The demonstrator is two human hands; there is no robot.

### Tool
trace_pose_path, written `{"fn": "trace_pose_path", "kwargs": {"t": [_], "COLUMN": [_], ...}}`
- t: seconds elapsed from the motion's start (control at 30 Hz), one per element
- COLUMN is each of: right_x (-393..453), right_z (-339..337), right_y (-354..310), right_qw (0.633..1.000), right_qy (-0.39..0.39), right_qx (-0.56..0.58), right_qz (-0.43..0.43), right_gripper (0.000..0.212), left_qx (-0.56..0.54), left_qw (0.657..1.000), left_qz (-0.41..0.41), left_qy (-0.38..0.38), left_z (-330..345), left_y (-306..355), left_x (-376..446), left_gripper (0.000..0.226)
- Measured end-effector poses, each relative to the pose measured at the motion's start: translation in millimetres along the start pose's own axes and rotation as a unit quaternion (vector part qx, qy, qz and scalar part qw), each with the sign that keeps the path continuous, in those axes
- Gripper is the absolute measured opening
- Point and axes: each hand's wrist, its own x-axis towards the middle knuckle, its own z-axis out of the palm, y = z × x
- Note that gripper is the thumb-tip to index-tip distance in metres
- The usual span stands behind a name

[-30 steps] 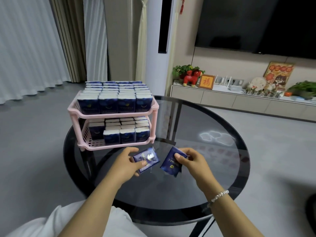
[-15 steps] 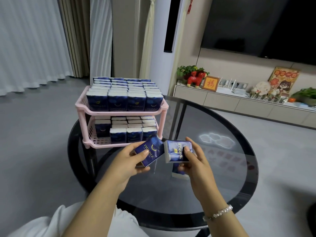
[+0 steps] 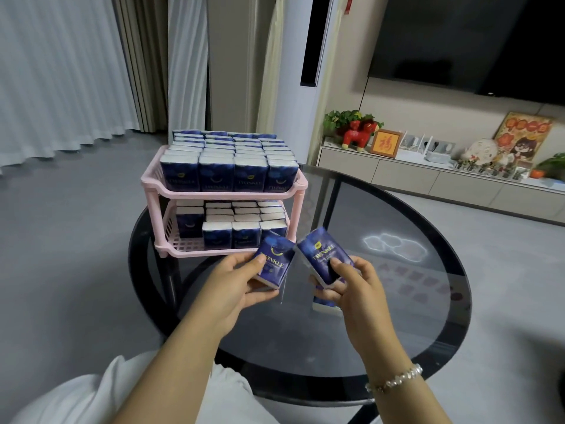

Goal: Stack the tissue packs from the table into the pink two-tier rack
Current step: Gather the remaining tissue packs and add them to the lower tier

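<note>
Two Twinkle tissue packs, left hand (image 3: 232,280) gripping one (image 3: 274,262), right hand (image 3: 354,286) another (image 3: 324,255); slide both upright into the pink rack (image 3: 226,195)'s lower front-left gap.

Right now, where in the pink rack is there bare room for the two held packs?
The pink rack has a full top tier. On the lower tier, a bare front-left strip of grid lies before the tall left pack. The left hand and right hand each hold a pack.
</note>
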Motion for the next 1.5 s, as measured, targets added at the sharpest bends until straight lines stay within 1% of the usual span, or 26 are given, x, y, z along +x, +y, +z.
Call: {"fn": "trace_pose_path", "kwargs": {"t": [0.1, 0.2, 0.27, 0.33, 0.43, 0.5, 0.53, 0.57, 0.63, 0.7, 0.73, 0.77, 0.8, 0.83, 0.9, 0.93, 1.0, 1.13, 1.17, 1.23, 1.27, 1.33, 1.4, 1.47, 1.5], "right_x": [-1, -5, -7, -9, -10, -11, -12, -11, -4, 9, 16, 24, 31, 38, 54, 58, 62, 66, 65, 63, 61, 56, 50, 43, 39], "right_z": [7, 17, 23, 27, 31, 32, 31, 28, 19, 5, -3, -12, -20, -28, -46, -51, -52, -45, -43, -39, -36, -34, -29, -22, -17], "right_y": [6, 17, 23, 27, 29, 30, 29, 29, 24, 18, 15, 12, 11, 11, 14, 15, 15, 8, 6, 3, 2, 1, 2, 3, 3], "right_qw": [0.998, 1.0, 0.999, 0.999, 0.996, 0.993, 0.992, 0.991, 0.988, 0.982, 0.976, 0.966, 0.951, 0.927, 0.865, 0.843, 0.827, 0.818, 0.809, 0.795, 0.801, 0.829, 0.884, 0.946, 0.967], "right_qy": [0.0, -0.001, -0.003, -0.003, -0.016, -0.039, -0.05, -0.062, -0.063, -0.011, 0.019, 0.039, 0.041, 0.032, -0.015, -0.047, -0.099, -0.132, -0.145, -0.165, -0.168, -0.158, -0.128, -0.088, -0.078], "right_qx": [0.048, -0.014, -0.038, -0.048, -0.088, -0.109, -0.114, -0.119, -0.142, -0.185, -0.214, -0.253, -0.305, -0.374, -0.502, -0.535, -0.552, -0.554, -0.563, -0.574, -0.565, -0.526, -0.438, -0.296, -0.224], "right_qz": [0.027, 0.016, 0.006, -0.001, -0.008, -0.004, 0.0, 0.002, -0.011, -0.033, -0.037, -0.033, -0.024, -0.02, -0.007, 0.006, 0.049, 0.08, 0.088, 0.105, 0.108, 0.107, 0.102, 0.096, 0.092], "right_gripper": [0.019, 0.023, 0.025, 0.024, 0.022, 0.022, 0.021, 0.02, 0.012, 0.004, 0.004, 0.01, 0.017, 0.026, 0.045, 0.053, 0.063, 0.067, 0.063, 0.047, 0.039, 0.033, 0.029, 0.023, 0.022], "left_qx": [-0.01, -0.014, -0.002, -0.012, -0.02, 0.012, 0.03, 0.042, 0.043, 0.041, 0.042, 0.043, 0.042, 0.04, 0.043, 0.045, 0.05, 0.067, 0.072, 0.082, 0.085, 0.088, 0.092, 0.091, 0.091], "left_qw": [1.0, 0.999, 0.998, 0.997, 0.998, 0.999, 0.999, 0.999, 0.999, 0.999, 0.998, 0.998, 0.998, 0.998, 0.998, 0.998, 0.998, 0.997, 0.996, 0.995, 0.995, 0.994, 0.993, 0.993, 0.993], "left_qz": [-0.014, -0.007, -0.004, -0.009, -0.012, -0.008, -0.009, -0.009, -0.014, -0.017, -0.016, -0.013, -0.011, -0.011, -0.013, -0.013, -0.013, -0.01, -0.009, -0.007, -0.006, -0.002, 0.006, 0.015, 0.019], "left_qy": [-0.002, -0.031, -0.06, -0.072, -0.062, -0.052, -0.044, -0.032, -0.002, 0.029, 0.04, 0.046, 0.049, 0.049, 0.048, 0.046, 0.044, 0.049, 0.049, 0.05, 0.052, 0.059, 0.067, 0.072, 0.075], "left_z": [3, 6, 8, 10, 11, 12, 12, 11, 9, 6, 4, 3, 2, 2, 4, 4, 5, 4, 4, 3, 3, 1, 0, -1, -1], "left_y": [-2, -4, -5, -5, -6, -8, -9, -10, -10, -9, -8, -7, -7, -7, -8, -8, -8, -9, -8, -9, -8, -8, -8, -8, -8], "left_x": [-1, -2, -3, -3, -2, -3, -3, -2, 1, 4, 6, 6, 6, 6, 6, 6, 6, 6, 6, 5, 5, 5, 5, 4, 5], "left_gripper": [0.028, 0.034, 0.032, 0.03, 0.042, 0.055, 0.058, 0.056, 0.042, 0.034, 0.033, 0.032, 0.031, 0.03, 0.027, 0.025, 0.025, 0.024, 0.024, 0.026, 0.025, 0.02, 0.01, 0.006, 0.006]}}
